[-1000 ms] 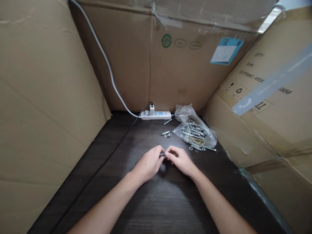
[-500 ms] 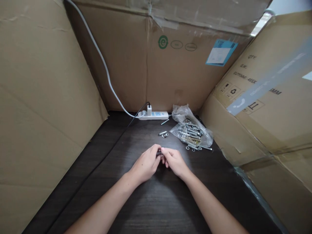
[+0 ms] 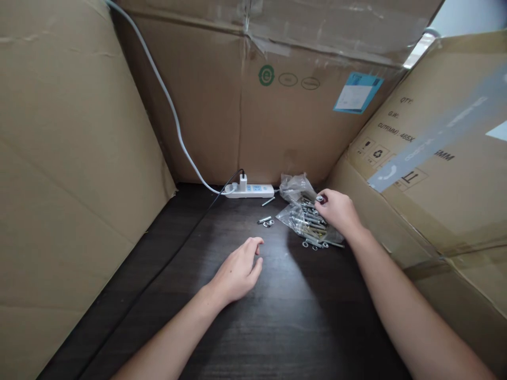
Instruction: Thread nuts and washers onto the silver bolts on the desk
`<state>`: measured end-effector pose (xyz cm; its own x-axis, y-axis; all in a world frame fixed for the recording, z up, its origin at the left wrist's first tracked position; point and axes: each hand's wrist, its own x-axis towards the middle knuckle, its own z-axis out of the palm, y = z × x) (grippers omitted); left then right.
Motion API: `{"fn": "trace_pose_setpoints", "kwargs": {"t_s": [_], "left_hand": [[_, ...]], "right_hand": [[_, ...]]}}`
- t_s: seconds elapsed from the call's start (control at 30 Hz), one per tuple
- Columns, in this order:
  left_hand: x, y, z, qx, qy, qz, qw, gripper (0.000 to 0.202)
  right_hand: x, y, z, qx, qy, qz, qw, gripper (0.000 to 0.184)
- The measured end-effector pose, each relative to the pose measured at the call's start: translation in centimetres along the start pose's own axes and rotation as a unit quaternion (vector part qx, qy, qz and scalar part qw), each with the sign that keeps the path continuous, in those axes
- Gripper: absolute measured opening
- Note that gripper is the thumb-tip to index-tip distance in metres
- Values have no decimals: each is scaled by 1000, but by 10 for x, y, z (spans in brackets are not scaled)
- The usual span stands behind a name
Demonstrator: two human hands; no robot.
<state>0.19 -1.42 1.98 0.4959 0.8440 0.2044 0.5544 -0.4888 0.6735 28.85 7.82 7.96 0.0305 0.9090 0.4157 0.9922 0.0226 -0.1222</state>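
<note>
My right hand (image 3: 339, 211) reaches over a clear plastic bag of bolts (image 3: 301, 219) at the back right of the dark wooden table (image 3: 277, 316). Its fingertips pinch a small silvery metal part (image 3: 319, 198), a nut or washer. My left hand (image 3: 237, 272) rests on the table in the middle, fingers loosely stretched, with nothing visible in it. A short bolt with washers (image 3: 266, 220) lies between the left hand and the bag. Several loose washers (image 3: 315, 245) lie at the bag's near edge.
Cardboard boxes wall the table on the left (image 3: 71, 158), back (image 3: 277, 116) and right (image 3: 435, 174). A white power strip (image 3: 249, 189) lies against the back box, with a white cable (image 3: 170, 111) running up left and a black cable (image 3: 186, 232) running toward me. Another bolt (image 3: 268, 201) lies beside it.
The hands were together in the middle, holding a small dark part between them. My right hand has moved away to the bag, and my left hand now lies loose on the table.
</note>
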Motion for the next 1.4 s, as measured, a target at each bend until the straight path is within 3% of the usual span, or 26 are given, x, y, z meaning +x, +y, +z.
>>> {"fn": "trace_pose_setpoints", "kwargs": {"t_s": [0.17,0.33,0.4,0.5,0.63,0.8,0.93,1.0,1.13,1.3,1.4], "left_hand": [[0,2,-4,17,-4,3,1000,28],[2,-2,-5,28,18,11,999,24],[3,-6,-4,37,35,14,999,20],[6,-12,1,65,55,2,996,14],[9,-19,7,109,61,-16,992,13],[30,-25,11,170,73,-53,981,13],[65,-31,16,202,87,-92,971,19],[80,-33,19,200,91,-92,971,18],[88,-36,19,177,98,-85,976,8],[58,-27,4,94,127,-40,987,6],[33,-18,-4,14,149,-16,989,8]], "right_hand": [[29,1,17,-143,-215,19,966,23],[44,-13,19,-144,-256,4,956,23],[45,-28,23,-117,-249,-37,961,25],[42,-59,41,-28,-226,-161,961,28],[36,-85,72,-8,-201,-184,962,33],[37,-84,90,8,-175,-193,965,26],[39,-81,81,32,-144,-213,966,19],[34,-80,71,83,-87,-204,971,19],[-4,-76,52,268,43,-148,951,13],[-79,-79,43,343,2,-70,937,17],[-104,-86,42,337,-8,-54,940,22]]}}
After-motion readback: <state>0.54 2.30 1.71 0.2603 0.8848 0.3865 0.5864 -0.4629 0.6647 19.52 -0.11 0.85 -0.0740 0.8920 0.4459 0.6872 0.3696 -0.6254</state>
